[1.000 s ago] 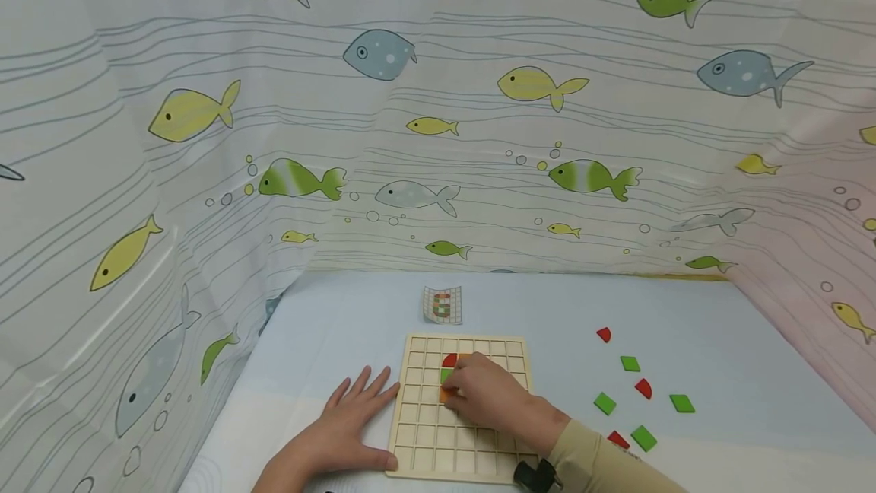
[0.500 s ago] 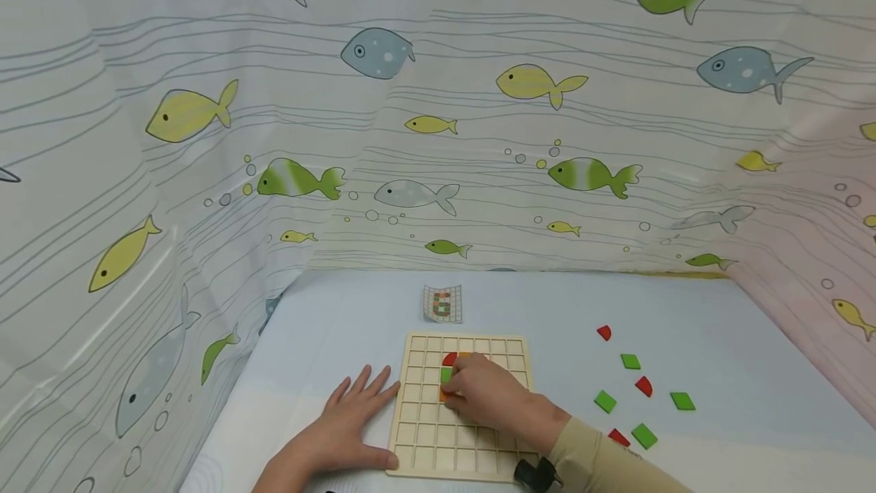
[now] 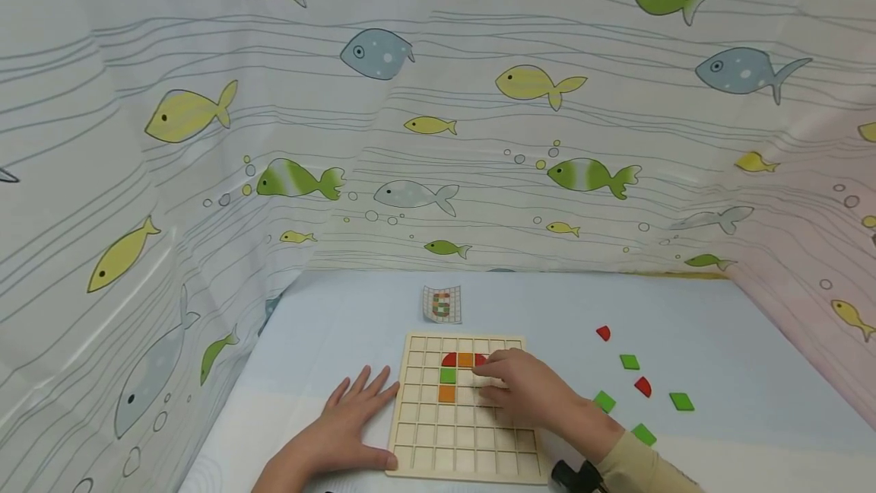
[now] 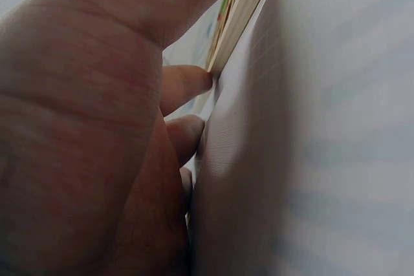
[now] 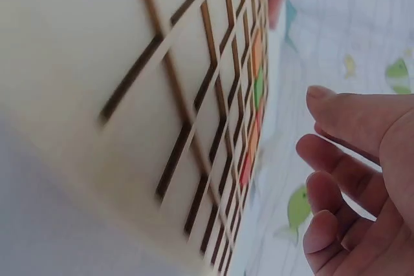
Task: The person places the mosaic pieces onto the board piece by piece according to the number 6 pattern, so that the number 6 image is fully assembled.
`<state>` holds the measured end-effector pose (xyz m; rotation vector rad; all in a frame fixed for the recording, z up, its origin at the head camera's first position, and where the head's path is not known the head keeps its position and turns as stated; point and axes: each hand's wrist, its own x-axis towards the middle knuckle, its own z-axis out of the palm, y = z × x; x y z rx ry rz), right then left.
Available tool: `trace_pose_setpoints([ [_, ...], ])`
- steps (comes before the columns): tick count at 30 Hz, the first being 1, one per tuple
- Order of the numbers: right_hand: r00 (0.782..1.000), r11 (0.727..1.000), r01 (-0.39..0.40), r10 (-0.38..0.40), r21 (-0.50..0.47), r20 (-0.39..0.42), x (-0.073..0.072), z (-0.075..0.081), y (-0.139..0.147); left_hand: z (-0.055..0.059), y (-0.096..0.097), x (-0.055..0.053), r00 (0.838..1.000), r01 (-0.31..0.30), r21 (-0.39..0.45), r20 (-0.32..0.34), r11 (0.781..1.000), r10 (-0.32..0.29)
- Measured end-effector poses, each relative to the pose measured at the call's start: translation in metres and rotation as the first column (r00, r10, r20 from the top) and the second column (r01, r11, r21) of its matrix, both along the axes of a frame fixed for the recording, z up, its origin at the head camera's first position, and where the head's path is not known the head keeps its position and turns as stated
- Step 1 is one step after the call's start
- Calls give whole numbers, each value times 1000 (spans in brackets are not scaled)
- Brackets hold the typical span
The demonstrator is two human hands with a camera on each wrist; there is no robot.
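A pale wooden grid board [image 3: 445, 440] lies on the table. My left hand [image 3: 345, 428] rests at its left side with fingers spread, thumb and fingertips touching the edge; in the left wrist view the fingers [image 4: 184, 88] meet that edge. Over the right part of the board, my right hand [image 3: 534, 390] hovers with relaxed, bent fingers; in the right wrist view nothing shows between thumb and fingertips. Set in the cells are a red quarter-circle [image 3: 449, 360], an orange square [image 3: 465, 361], a second red quarter-circle [image 3: 480, 359], a green square [image 3: 448, 376] and a lower orange square [image 3: 447, 394].
Behind the board lies a small card [image 3: 442, 304] printed with a coloured grid pattern. Loose pieces are scattered to the right, among them a red quarter-circle [image 3: 642, 386] and a green diamond-shaped piece [image 3: 681, 402]. A fish-patterned curtain [image 3: 479, 158] surrounds the table.
My right hand has left the lower orange square and moved right, uncovering it and the top row pieces. Its forearm now covers a loose red piece. The left hand has stayed put.
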<state>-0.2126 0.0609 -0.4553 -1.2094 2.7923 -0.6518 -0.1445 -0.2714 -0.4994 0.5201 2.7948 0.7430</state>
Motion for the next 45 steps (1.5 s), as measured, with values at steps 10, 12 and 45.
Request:
trace_pose_setpoints([
  [10, 977, 978, 204, -201, -36, 65, 5, -6, 49, -3, 1, -1, 1000, 3, -17, -23, 1000, -3],
  [12, 967, 969, 246, -242, -38, 85, 7, -8, 58, -3, 1, 0, 1000, 1, -18, -26, 1000, -2],
  [45, 821, 828, 558, -544, -47, 173, 26, -37, 145, -3, 2, -3, 1000, -1, -30, -2, 1000, 0],
])
